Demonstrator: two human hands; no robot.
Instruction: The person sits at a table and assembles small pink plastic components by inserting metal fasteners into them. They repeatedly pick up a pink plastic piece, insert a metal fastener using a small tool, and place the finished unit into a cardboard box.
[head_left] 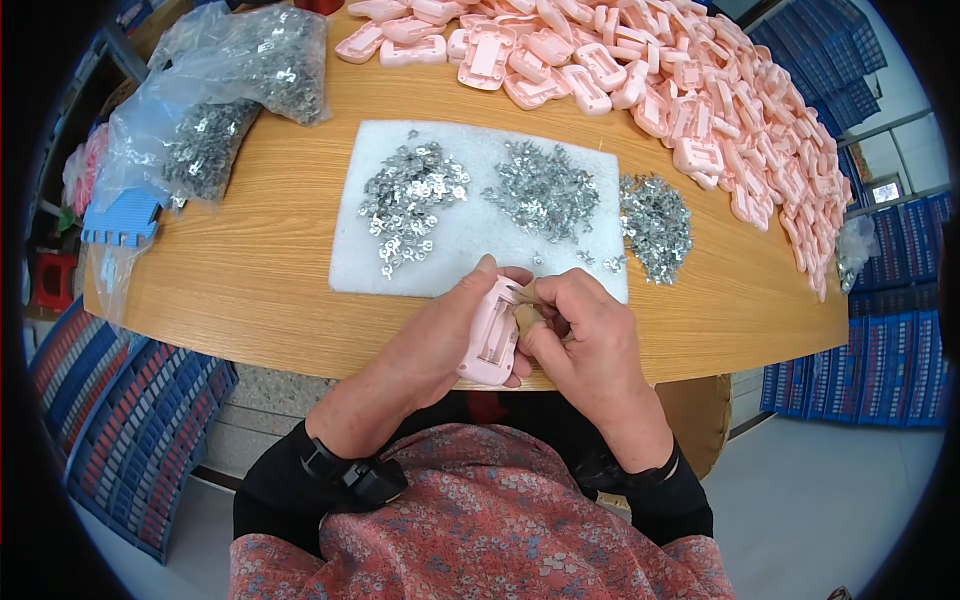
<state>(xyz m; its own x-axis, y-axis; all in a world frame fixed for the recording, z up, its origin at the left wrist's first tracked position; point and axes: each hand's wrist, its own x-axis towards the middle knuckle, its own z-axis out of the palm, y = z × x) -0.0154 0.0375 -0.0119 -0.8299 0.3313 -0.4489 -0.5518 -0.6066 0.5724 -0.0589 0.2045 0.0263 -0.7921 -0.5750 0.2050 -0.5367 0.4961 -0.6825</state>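
Observation:
Just past the table's front edge, my left hand [440, 325] is closed around a pale pink plastic housing [487, 371], with the thumb along its upper left side. The housing is tilted, and its open rectangular battery compartment faces up. My right hand [596, 322] is pinched at the housing's upper right end, with tan covers on the thumb and forefinger tips. Whatever sits between those fingertips is too small to make out. Beyond the hands, a white foam sheet [465, 262] bears a left pile of small shiny metal pieces [412, 195] and a right metal pile [548, 190].
A third metal pile [657, 228] lies at the sheet's right edge. Many pink housings [690, 115] are heaped along the table's far and right sides. Clear bags of metal parts [285, 65] and a blue foam piece [122, 218] occupy the left. Blue racks [140, 430] stand around the table.

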